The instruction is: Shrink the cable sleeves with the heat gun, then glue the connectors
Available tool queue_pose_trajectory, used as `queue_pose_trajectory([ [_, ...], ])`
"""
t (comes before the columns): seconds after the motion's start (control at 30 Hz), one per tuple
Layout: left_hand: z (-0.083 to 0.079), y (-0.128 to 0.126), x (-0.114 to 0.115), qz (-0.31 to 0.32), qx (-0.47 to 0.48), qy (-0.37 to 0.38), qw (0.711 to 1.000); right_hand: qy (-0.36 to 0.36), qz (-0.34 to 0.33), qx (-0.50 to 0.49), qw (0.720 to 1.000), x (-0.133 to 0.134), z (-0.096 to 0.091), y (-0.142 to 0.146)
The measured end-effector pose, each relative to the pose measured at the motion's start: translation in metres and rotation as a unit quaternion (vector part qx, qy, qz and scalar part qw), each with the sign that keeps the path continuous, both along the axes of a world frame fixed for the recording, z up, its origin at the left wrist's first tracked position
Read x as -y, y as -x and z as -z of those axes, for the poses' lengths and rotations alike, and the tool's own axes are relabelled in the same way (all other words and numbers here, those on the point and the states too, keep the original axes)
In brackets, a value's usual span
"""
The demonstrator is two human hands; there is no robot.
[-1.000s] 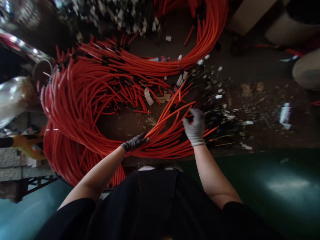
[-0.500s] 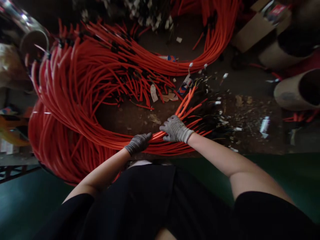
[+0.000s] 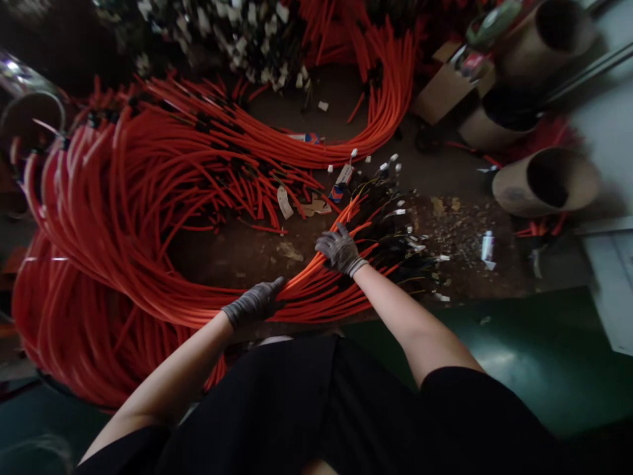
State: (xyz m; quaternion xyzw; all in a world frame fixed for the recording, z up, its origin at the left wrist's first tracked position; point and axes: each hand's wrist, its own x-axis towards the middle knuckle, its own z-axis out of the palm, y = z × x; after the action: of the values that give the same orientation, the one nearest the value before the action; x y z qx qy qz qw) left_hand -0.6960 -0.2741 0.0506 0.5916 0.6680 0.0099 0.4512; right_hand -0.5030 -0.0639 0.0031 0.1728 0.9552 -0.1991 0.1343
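A thick looped bundle of orange cables [image 3: 163,290] lies across the bench, its strands curving from the left toward me. My left hand [image 3: 256,302], in a grey knit glove, is closed around several of these cables near the bench's front edge. Further right, my right hand [image 3: 339,249], gloved alike, is wrapped over a small group of brighter orange cables, near their ends. Beyond it the ends fan out into thin dark wires with white connectors [image 3: 399,212]. The fingers' undersides are hidden.
A second curved orange bundle [image 3: 346,152] lies farther back, with many white connectors [image 3: 242,43] behind it. A paper tag [image 3: 284,202] and a small printed box [image 3: 341,183] lie mid-bench. Cardboard tubes [image 3: 509,181] and an open carton [image 3: 445,86] stand at right.
The view has shifted to the right. Between my hands, the held cables now rise apart from the bundle, with my right hand farther from my left.
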Motion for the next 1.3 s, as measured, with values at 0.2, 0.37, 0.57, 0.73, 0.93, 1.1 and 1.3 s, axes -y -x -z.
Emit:
queue_pose_trajectory([
  [0.2,-0.047,0.017,-0.025,-0.080,0.094,0.044,0.991,0.004,0.083,-0.022,0.996,-0.062,0.012,-0.002],
  [0.37,-0.057,0.017,-0.028,-0.186,0.176,0.115,0.960,0.167,0.459,-0.175,0.855,-0.043,-0.005,-0.040],
  [0.57,-0.042,0.015,-0.036,-0.249,0.284,0.270,0.886,0.512,0.632,-0.273,0.514,0.051,-0.003,-0.022],
  [0.73,-0.015,-0.012,-0.078,-0.247,0.312,0.339,0.852,0.634,0.602,-0.325,0.362,0.042,0.011,0.035],
  [0.93,-0.016,-0.058,-0.078,-0.264,0.254,0.193,0.910,0.645,0.594,-0.354,0.324,0.030,-0.001,0.018],
  [1.1,-0.031,-0.071,-0.043,-0.295,0.193,0.124,0.927,0.574,0.626,-0.344,0.401,0.025,-0.004,0.007],
  [1.3,-0.007,-0.074,-0.046,-0.306,0.231,0.136,0.913,0.390,0.655,-0.276,0.585,0.005,-0.001,-0.063],
])
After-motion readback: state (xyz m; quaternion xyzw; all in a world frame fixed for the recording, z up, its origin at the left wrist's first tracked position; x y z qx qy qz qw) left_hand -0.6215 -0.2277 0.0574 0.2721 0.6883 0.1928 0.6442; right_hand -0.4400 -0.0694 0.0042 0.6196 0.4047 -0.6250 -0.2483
